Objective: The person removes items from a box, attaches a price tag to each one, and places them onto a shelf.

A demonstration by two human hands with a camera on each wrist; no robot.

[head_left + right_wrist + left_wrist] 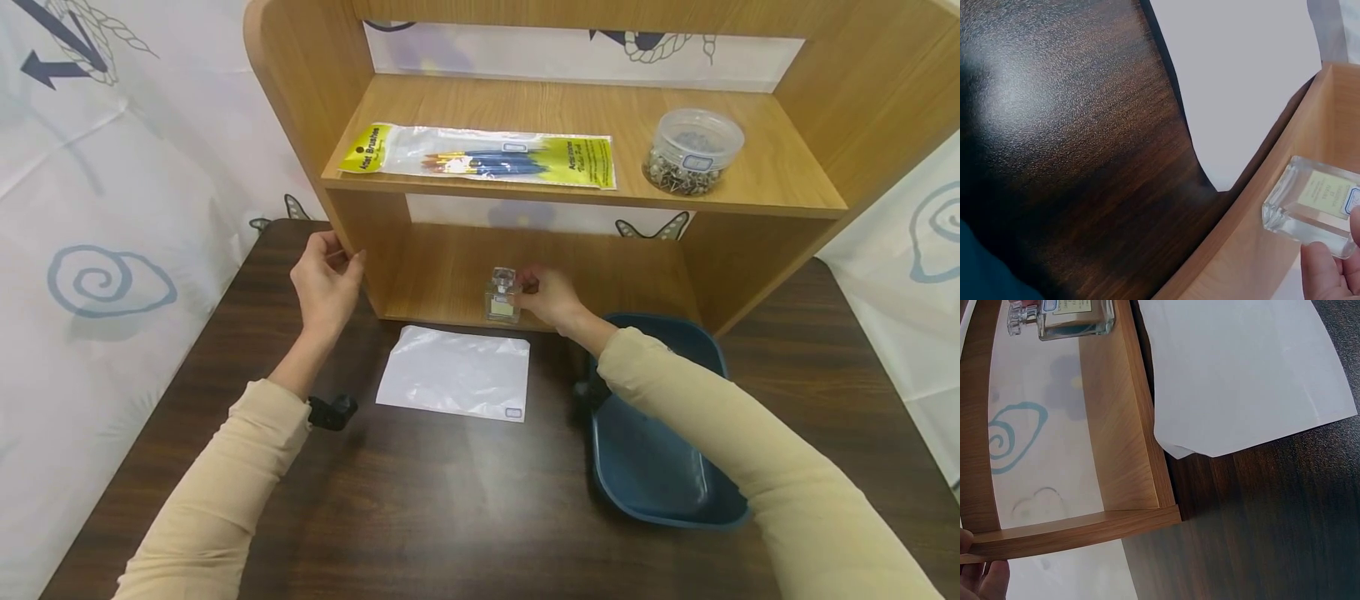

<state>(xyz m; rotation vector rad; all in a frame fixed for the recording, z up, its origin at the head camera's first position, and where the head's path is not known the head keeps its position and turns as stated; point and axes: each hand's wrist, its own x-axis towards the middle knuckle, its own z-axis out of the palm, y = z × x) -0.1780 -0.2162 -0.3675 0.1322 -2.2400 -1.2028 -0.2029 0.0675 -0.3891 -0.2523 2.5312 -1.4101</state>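
Note:
A clear glass perfume bottle (502,297) with a pale label is upright at the front of the lower shelf (442,262). My right hand (551,296) holds it from the right side, fingertips against the glass, as the right wrist view also shows with the bottle (1313,203) beside my fingers (1322,269). My left hand (327,279) grips the front edge of the wooden rack's left side panel (345,242). In the left wrist view, fingers (994,580) lie on both faces of that panel (1085,537).
A white sheet-like packet (457,372) lies before the rack. A blue bin (660,467) stands under my right forearm. On the upper shelf (480,100) are a pack of artist brushes (487,157) and a clear tub of metal pins (692,154).

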